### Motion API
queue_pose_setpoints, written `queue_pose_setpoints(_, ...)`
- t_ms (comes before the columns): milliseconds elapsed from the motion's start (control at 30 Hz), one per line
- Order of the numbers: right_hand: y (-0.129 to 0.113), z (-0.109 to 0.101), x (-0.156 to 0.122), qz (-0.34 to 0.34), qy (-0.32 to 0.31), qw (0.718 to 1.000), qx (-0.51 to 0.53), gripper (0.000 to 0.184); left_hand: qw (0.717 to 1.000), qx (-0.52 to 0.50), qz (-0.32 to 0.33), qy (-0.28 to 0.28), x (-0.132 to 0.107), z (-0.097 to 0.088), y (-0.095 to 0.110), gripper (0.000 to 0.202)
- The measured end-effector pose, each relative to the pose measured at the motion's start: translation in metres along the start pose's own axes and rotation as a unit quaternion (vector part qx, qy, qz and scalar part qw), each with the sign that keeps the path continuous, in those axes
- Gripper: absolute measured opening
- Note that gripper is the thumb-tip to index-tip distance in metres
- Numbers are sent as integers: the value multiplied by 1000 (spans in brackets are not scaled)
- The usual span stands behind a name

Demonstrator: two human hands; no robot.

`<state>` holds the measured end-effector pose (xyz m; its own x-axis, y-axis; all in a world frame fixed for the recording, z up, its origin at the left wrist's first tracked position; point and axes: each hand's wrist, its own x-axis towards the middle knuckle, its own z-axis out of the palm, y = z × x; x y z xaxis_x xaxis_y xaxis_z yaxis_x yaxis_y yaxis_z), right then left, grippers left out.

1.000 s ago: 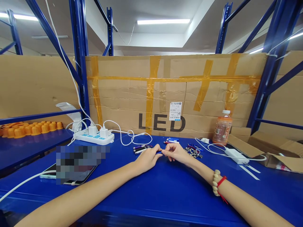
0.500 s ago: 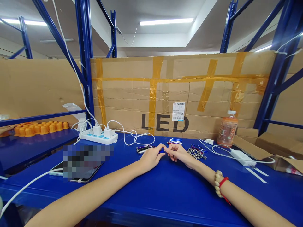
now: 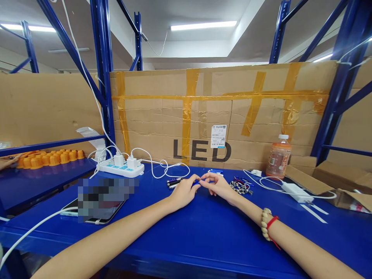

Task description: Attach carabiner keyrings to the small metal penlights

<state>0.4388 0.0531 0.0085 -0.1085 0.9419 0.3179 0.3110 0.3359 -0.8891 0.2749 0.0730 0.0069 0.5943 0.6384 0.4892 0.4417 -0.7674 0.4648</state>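
Observation:
My left hand [image 3: 183,191] and my right hand [image 3: 217,185] meet fingertip to fingertip over the blue bench [image 3: 186,232]. Both pinch a small blue pen-like cylinder [image 3: 197,183], mostly hidden by the fingers. Just behind the left hand lie a few dark and silver cylinders [image 3: 173,181]. Blue and white ones [image 3: 214,171] lie behind the right hand. A heap of metal chain clips [image 3: 240,187] sits right of my right hand. A bead bracelet with a red cord [image 3: 267,224] is on my right wrist.
A white power strip [image 3: 120,167] with chargers and cables stands at the back left, a phone [image 3: 93,213] at the near left. An orange drink bottle [image 3: 278,157], a white adapter [image 3: 295,192] and an open carton [image 3: 340,182] are at the right. Orange caps [image 3: 49,158] fill the left shelf.
The view has shifted slightly. My hands stay together on the small blue cylinder, and the right fingers have lifted and opened a little around its end.

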Motion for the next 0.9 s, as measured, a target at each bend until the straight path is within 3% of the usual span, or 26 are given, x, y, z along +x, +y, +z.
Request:
queue_pose_setpoints(300, 4, -4, 1, -34, 25, 999, -15, 38, 998, -66, 9, 11, 2, 1, -5, 14)
queue_pose_setpoints(567, 5, -5, 0, -55, 13, 998, 2, 38, 998, -57, 3, 5, 2, 0, -4, 16)
queue_pose_setpoints(900, 5, -6, -1, 10, 8, 999, 32, 42, 998, -65, 16, -13, 2, 1, -6, 19)
